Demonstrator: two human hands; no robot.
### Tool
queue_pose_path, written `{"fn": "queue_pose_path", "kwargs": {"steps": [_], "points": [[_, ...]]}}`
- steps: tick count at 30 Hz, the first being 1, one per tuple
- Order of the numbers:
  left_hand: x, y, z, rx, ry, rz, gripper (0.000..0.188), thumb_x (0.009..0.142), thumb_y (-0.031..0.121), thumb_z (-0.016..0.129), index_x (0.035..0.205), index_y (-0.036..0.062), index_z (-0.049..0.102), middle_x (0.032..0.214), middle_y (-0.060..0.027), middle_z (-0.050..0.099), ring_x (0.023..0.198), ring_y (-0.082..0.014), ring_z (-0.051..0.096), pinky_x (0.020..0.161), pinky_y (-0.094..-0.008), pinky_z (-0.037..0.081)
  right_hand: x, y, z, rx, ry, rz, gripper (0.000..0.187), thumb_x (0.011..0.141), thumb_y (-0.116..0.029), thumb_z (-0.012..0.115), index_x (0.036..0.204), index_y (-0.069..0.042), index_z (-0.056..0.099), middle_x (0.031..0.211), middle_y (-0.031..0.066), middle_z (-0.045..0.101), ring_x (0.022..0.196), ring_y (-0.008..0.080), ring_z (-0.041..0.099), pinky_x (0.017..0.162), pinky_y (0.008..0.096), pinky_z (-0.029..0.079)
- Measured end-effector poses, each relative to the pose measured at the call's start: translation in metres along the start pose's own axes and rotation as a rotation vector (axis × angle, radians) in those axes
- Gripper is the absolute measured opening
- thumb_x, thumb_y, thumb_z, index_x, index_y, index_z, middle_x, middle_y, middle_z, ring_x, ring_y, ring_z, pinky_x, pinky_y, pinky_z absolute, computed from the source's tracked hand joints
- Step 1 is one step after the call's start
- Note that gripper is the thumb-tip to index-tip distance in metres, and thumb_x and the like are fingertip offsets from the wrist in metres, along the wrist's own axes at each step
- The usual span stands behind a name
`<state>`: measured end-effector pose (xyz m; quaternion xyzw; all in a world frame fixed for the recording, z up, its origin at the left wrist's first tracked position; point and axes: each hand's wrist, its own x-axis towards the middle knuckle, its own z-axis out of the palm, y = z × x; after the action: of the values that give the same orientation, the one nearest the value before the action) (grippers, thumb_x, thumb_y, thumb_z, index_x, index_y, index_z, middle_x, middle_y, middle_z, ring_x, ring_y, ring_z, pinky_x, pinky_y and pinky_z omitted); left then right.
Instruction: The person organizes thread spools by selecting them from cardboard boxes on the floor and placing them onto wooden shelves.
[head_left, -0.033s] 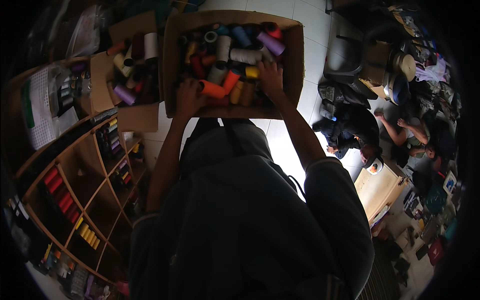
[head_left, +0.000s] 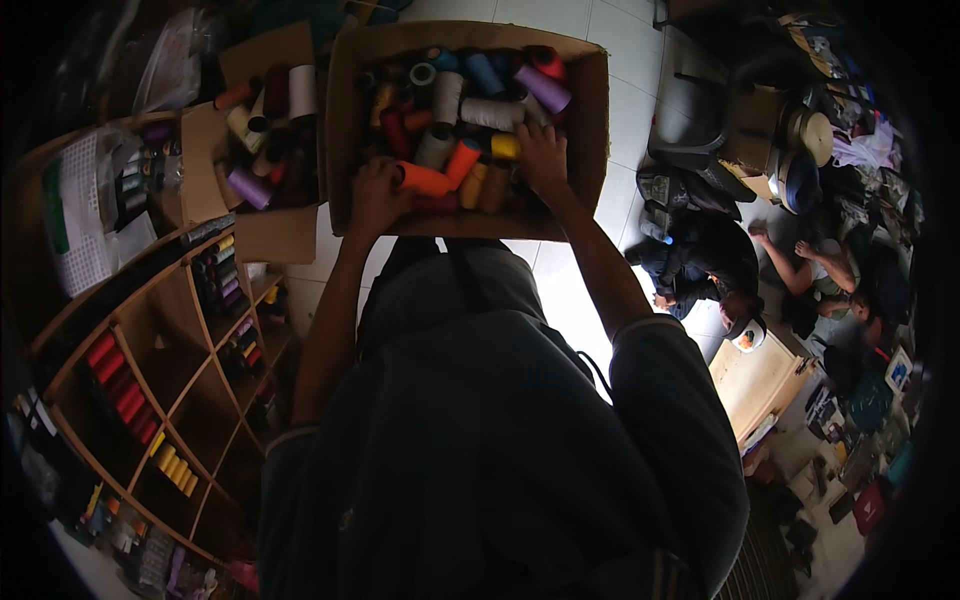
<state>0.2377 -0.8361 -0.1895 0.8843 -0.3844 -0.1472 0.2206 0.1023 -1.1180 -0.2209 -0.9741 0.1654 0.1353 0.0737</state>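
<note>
A cardboard box (head_left: pixel 585 190) full of thread spools is in front of me. Inside its near left part, my left hand (head_left: pixel 378 195) has its fingers bent around the left end of an orange thread spool (head_left: pixel 425 180). Another orange spool (head_left: pixel 463 160) leans beside that one. My right hand (head_left: pixel 543 160) reaches over the box's right side, fingers stretched and slightly apart on the spools. By its thumb side lies a yellow spool (head_left: pixel 505 147); grey spools (head_left: pixel 492 113) and a purple spool (head_left: pixel 543 88) lie farther back. Shadow hides what is under both palms.
Left of the box stands a second open carton (head_left: pixel 205 165) with more spools. A wooden shelf unit (head_left: pixel 180 400) holds red and yellow spools at the left. To the right, a person in dark clothes (head_left: pixel 715 255) sits near a wooden table (head_left: pixel 755 385), with another person's arms beyond.
</note>
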Motion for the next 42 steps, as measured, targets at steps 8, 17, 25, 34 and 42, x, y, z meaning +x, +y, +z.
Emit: {"fn": "queue_pose_path", "kwargs": {"steps": [8, 17, 25, 34, 42], "points": [[0.043, 0.0, -0.024, -0.327, 0.391, -0.357, 0.031, 0.075, 0.02, 0.078, 0.085, 0.0002, 0.056, 0.083, -0.0149, 0.06, 0.077, -0.0333, 0.061, 0.073, -0.042, 0.048, -0.028, 0.023, -0.02, 0.176, -0.215, 0.21, 0.069, 0.072, -0.049, 0.07, 0.124, -0.012, 0.047, 0.115, 0.0152, 0.058, 0.108, 0.0326, 0.057, 0.091, 0.0553, 0.04], [0.061, -0.026, 0.001, -0.16, 0.329, -0.371, 0.038, 0.07, 0.016, 0.078, 0.096, 0.0049, 0.052, 0.1, -0.0153, 0.054, 0.094, -0.0369, 0.058, 0.08, -0.046, 0.047, -0.023, -0.002, -0.022, 0.124, 0.019, 0.04, 0.049, 0.077, -0.038, 0.07, 0.113, -0.008, 0.055, 0.112, 0.0133, 0.057, 0.105, 0.0311, 0.055, 0.083, 0.0497, 0.044], [0.034, -0.015, 0.01, 0.004, 0.035, -0.283, 0.055, 0.073, 0.012, 0.074, 0.123, 0.0126, 0.051, 0.121, -0.0176, 0.045, 0.113, -0.0396, 0.047, 0.09, -0.0454, 0.045, 0.017, -0.064, 0.007, 0.229, 0.161, -0.398, 0.034, 0.075, -0.017, 0.068, 0.107, -0.009, 0.061, 0.108, 0.0089, 0.056, 0.101, 0.0288, 0.053, 0.078, 0.045, 0.044], [0.005, 0.015, 0.014, 0.333, -0.049, -0.19, 0.039, 0.07, 0.023, 0.075, 0.104, 0.0103, 0.062, 0.139, -0.0125, 0.04, 0.131, -0.0368, 0.033, 0.098, -0.0628, 0.032, 0.007, -0.079, 0.027, -0.16, 0.16, -0.468, 0.028, 0.076, -0.017, 0.063, 0.104, -0.016, 0.061, 0.11, 0.0034, 0.052, 0.109, 0.0224, 0.045, 0.081, 0.0438, 0.037], [-0.022, 0.025, 0.0, 0.197, -0.001, -0.198, 0.021, 0.067, 0.021, 0.077, 0.068, 0.0065, 0.062, 0.146, -0.0126, 0.036, 0.135, -0.0397, 0.029, 0.101, -0.0658, 0.027, 0.012, -0.063, 0.001, 0.107, -0.141, -0.286, 0.041, 0.07, -0.022, 0.073, 0.106, -0.011, 0.057, 0.104, 0.0095, 0.06, 0.107, 0.0242, 0.052, 0.088, 0.0395, 0.039]]}}
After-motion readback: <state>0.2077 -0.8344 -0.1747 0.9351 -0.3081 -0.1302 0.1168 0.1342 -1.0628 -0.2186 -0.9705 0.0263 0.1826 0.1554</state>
